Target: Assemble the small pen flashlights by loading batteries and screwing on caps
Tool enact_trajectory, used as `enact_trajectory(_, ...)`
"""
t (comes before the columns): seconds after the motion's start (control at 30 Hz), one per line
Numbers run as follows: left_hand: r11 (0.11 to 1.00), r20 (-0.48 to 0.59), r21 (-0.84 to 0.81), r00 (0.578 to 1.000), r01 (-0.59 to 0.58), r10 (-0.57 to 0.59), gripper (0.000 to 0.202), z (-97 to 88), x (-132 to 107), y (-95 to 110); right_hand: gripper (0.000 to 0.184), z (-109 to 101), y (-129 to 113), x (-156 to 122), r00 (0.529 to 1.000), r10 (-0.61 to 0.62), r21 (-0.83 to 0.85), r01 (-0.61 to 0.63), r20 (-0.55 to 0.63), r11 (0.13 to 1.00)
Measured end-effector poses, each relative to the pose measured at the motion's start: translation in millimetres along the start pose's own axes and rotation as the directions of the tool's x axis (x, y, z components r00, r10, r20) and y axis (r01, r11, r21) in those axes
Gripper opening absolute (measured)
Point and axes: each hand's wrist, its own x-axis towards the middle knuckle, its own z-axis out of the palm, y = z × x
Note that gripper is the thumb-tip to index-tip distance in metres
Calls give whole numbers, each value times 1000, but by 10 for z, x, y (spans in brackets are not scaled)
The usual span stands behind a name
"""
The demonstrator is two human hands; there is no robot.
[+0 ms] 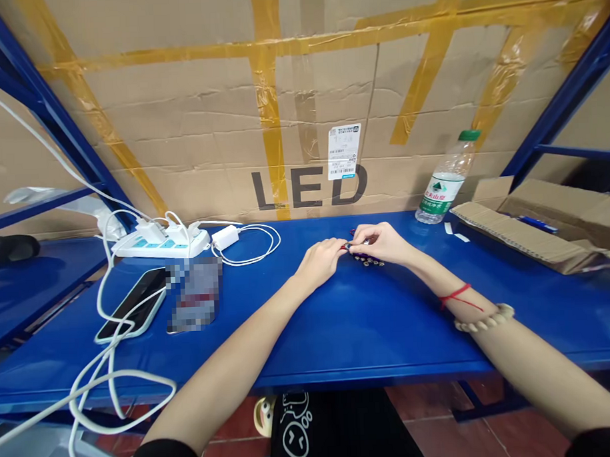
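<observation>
Directly between the hands [320, 262], a red piece [344, 246]

The scene is viewed by one head-worn camera, set above and behind the fingers [330, 246] and turned forward and down towards them. The forearms [244, 347] are seen nearer the lens, the blue table [368, 326] is taken in around the fingers, and the cardboard [201, 125] is faced beyond them.
</observation>
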Motion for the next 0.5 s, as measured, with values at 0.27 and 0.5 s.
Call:
enact_trajectory(0.27,996,-41,88,999,13,-9,23,18,-5,-9,33,36,-31,-2,998,66,-3,-66,-10,998)
enact_trajectory(0.5,992,-19,120,999,47,-45,25,-23,2,7,33,69,27,7,985,170,46,-170,6,984)
